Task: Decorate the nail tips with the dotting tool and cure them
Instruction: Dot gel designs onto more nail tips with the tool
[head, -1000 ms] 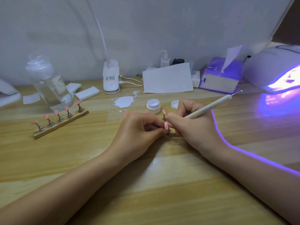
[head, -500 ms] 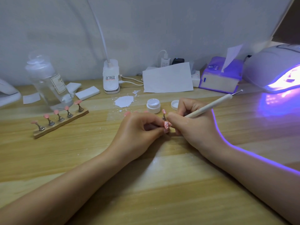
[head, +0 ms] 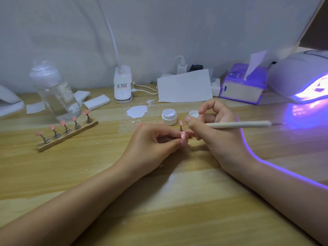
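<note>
Pink dotted nail tip (head: 183, 135) on its small metal stand, pinched in left hand (head: 152, 144) grip, low over the wooden tabletop (head: 159, 201). Right hand (head: 218, 139) grip clamped on slim cream dotting tool (head: 239, 124), fine point just above the tip, probably not touching. Open white gel jar (head: 169, 117) just behind. Wooden strip of five pink tips (head: 66, 129) left. Lit UV lamp (head: 301, 77) far right.

No legible text (labels blurred).
</note>
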Available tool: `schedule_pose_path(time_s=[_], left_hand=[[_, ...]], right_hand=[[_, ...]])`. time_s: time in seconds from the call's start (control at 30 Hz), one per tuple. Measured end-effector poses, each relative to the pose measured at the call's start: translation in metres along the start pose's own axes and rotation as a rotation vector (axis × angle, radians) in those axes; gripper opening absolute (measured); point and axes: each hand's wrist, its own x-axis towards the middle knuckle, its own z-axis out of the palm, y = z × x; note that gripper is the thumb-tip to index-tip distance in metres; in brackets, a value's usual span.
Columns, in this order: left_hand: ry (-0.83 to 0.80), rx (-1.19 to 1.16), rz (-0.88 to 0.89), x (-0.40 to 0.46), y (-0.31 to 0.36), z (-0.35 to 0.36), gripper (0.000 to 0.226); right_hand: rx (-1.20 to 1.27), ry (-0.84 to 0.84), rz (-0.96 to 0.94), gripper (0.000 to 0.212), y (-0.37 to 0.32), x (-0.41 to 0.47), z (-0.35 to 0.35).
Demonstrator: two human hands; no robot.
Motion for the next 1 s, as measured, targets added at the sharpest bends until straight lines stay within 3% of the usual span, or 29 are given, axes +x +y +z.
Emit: schedule_pose_path(time_s=[0.33,1.0], left_hand=[[-0.025,-0.070,-0.036,-0.0012,0.0039,-0.0009,0.009],[-0.025,-0.048,-0.062,-0.0017,0.0056,-0.0009,0.012]], right_hand=[[-0.049,-0.048,-0.003,0.038,0.0024,0.0006,-0.0025],[-0.063,-0.069,0.006,0.038,0.0026,0.0012,0.0003]])
